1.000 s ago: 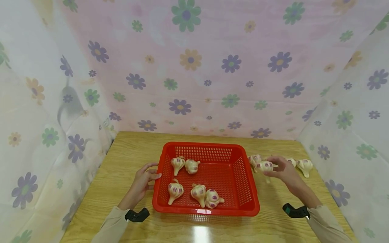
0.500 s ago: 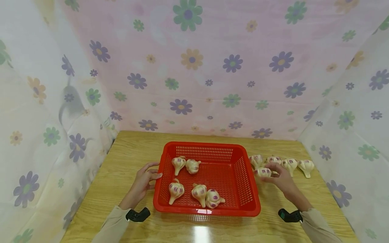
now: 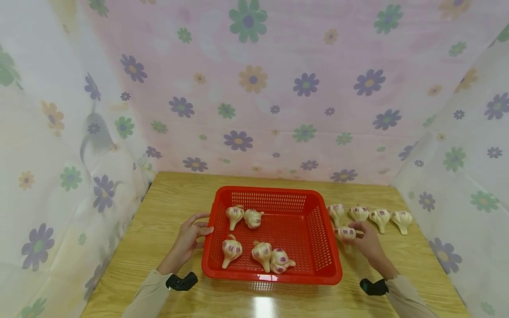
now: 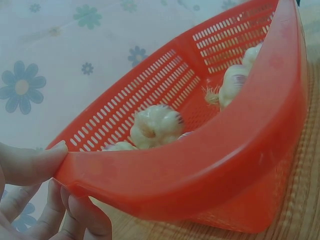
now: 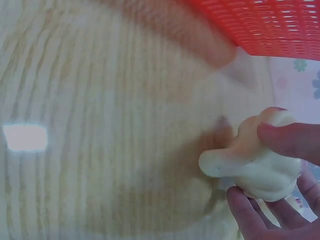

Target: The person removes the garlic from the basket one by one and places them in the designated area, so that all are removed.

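A garlic bulb (image 3: 346,232) is pinched between the right hand's (image 3: 366,242) thumb and fingers, just outside a red basket (image 3: 306,279); its left rim is gripped by the left hand (image 3: 188,235). Five bulbs (image 3: 232,250) are contained inside.

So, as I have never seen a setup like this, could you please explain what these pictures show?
There is no machine: a person works bare-handed. The wide view comes from a camera worn on the head; the two close views come from wrist-worn cameras. On the table stands a red basket with five garlic bulbs in it, and four more bulbs lie to its right. The left hand grips the basket's rim; the right hand holds another bulb beside the basket.
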A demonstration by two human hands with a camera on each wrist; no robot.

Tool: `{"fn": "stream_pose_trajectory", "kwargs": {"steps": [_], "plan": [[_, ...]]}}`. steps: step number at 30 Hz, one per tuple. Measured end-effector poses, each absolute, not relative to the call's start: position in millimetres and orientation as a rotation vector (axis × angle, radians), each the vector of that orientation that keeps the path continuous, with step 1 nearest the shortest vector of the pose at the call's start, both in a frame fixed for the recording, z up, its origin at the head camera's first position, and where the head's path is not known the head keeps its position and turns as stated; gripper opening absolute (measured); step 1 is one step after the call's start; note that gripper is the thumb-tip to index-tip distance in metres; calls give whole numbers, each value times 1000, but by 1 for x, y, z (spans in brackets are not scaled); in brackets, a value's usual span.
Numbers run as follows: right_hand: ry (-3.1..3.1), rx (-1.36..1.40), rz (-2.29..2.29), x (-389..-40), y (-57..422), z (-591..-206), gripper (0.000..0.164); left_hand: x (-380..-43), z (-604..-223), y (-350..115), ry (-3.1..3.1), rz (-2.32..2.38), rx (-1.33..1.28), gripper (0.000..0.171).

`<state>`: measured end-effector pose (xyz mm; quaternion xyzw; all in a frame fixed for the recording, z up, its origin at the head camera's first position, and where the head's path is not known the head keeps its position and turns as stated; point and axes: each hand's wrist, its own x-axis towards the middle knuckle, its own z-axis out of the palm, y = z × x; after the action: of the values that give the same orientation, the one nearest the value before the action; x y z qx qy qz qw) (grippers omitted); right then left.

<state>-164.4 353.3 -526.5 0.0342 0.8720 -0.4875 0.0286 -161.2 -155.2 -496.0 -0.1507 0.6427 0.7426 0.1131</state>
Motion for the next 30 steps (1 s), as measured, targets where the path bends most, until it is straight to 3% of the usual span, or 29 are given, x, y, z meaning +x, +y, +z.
{"fn": "stream_pose_trajectory", "kwargs": {"steps": [18,30], "plan": [[2662,198,-1468,-163,345,-530,52,-164,-498,-156,1868,2193,-456,49],[2754,95,-1406,-162,347,-516,60,-163,-497,-156,1855,2193,-465,50]]}}
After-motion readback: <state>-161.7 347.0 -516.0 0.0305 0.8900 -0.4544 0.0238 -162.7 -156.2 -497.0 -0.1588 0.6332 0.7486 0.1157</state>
